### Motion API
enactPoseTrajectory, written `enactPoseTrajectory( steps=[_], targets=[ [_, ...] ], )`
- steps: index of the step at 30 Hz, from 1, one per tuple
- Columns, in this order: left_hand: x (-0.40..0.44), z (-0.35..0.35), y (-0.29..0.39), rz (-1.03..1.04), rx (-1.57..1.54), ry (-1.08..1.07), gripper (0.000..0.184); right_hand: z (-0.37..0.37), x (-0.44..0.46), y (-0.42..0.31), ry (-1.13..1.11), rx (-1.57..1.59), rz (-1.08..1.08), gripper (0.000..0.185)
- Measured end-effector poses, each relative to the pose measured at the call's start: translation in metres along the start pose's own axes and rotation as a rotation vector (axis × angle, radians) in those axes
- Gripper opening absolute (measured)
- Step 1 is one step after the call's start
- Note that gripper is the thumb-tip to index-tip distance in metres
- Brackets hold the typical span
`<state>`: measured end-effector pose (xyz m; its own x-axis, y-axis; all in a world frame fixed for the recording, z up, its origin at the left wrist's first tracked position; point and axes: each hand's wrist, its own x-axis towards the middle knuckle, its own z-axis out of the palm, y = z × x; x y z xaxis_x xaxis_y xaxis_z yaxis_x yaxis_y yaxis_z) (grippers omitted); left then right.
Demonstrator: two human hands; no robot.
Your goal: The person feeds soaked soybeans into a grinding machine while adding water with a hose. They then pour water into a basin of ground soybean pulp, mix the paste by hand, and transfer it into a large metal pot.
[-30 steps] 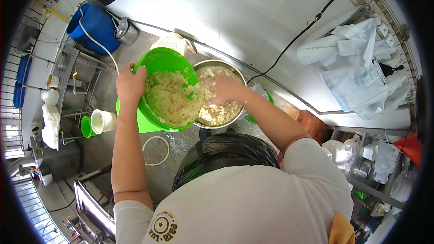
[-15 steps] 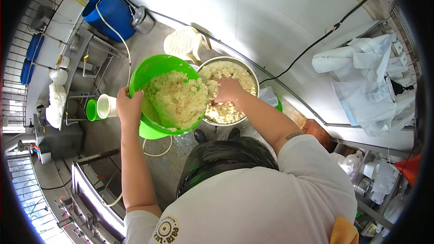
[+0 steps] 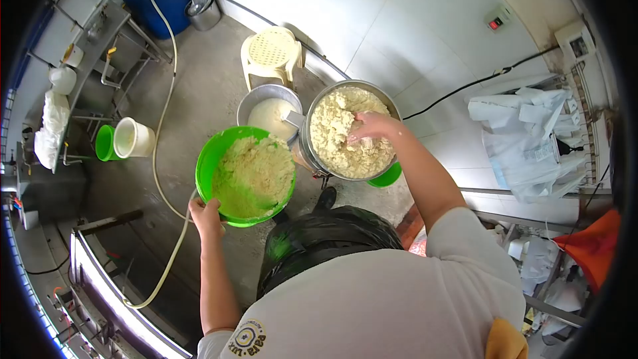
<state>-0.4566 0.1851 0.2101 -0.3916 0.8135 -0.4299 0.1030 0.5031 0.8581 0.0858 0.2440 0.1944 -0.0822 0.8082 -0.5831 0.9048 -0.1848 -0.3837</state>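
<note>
My left hand is closed on the rim of a bright green bucket, tilted with its mouth toward me. Pale, crumbly, dough-like mass covers much of the bucket's inside. To the right stands a round metal container holding more lumpy pale mass. My right hand rests on that mass, thumb and fingers apart, fingertips partly among the lumps. Behind the green bucket sits a metal pot with whitish contents. A metal spout or chute juts from the container over this pot.
A cream plastic stool stands by the wall. At the left are a white bucket, a green bucket and a hose along the floor. A blue drum is at the back; a green basin is beneath the container.
The green bucket has moved down and away from the metal container, uncovering the pot behind it. My right hand has shifted right over the lumpy mass. The view has shifted too.
</note>
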Motion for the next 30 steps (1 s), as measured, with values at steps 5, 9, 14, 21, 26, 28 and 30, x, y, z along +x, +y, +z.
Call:
enactPoseTrajectory(
  steps=[5, 9, 14, 21, 26, 28, 30],
  targets=[
    [0.036, 0.009, -0.076, -0.226, 0.141, 0.134, 0.054, 0.002, -0.032, -0.058, 0.208, 0.075, -0.012, 0.105],
    [0.066, 0.014, -0.139, -0.353, 0.214, 0.212, 0.069, 0.007, -0.002, -0.103, 0.258, -0.163, -0.055, 0.110],
    [0.122, 0.025, -0.204, -0.511, 0.085, 0.188, 0.094, 0.022, 0.029, -0.106, 0.177, -0.252, 0.187, 0.104],
    [0.207, 0.065, -0.298, -0.533, -0.023, 0.210, 0.062, 0.046, 0.062, -0.015, 0.059, -0.536, 0.255, 0.092],
    [0.257, 0.016, -0.420, -0.641, -0.167, 0.055, 0.048, 0.043, 0.047, 0.023, 0.030, -0.918, 0.218, 0.053],
    [0.279, -0.003, -0.473, -0.683, -0.117, 0.035, 0.046, 0.038, 0.051, 0.057, 0.083, -0.918, 0.160, 0.039],
    [0.267, -0.039, -0.491, -0.731, -0.107, 0.002, 0.049, 0.033, 0.050, 0.092, 0.124, -0.829, 0.145, 0.026]
  ],
)
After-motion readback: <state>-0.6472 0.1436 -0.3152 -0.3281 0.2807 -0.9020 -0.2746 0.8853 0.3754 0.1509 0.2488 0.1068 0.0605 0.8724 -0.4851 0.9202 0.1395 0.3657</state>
